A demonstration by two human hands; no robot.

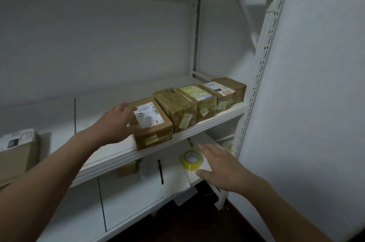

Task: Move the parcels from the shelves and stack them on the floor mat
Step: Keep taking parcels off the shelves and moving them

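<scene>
The parcels (185, 107) lined the shelf (114, 154), none lifted; no mat showed. The left hand (116, 121) touched the nearest parcel (152, 123) with straight fingers; the right hand (219, 164) hovered loose, empty.

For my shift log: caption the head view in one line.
Left hand touches the nearest parcel on the shelf; right hand open by the yellow tape roll.

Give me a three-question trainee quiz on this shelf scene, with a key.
1. True or false: the right hand holds something.
2. The yellow tape roll lies on: A) the parcels' shelf, B) the lower shelf, C) the floor.
3. Fill in: the left hand touches the row's ____ parcel.
Key: 1 false; 2 B; 3 leftmost.
</scene>
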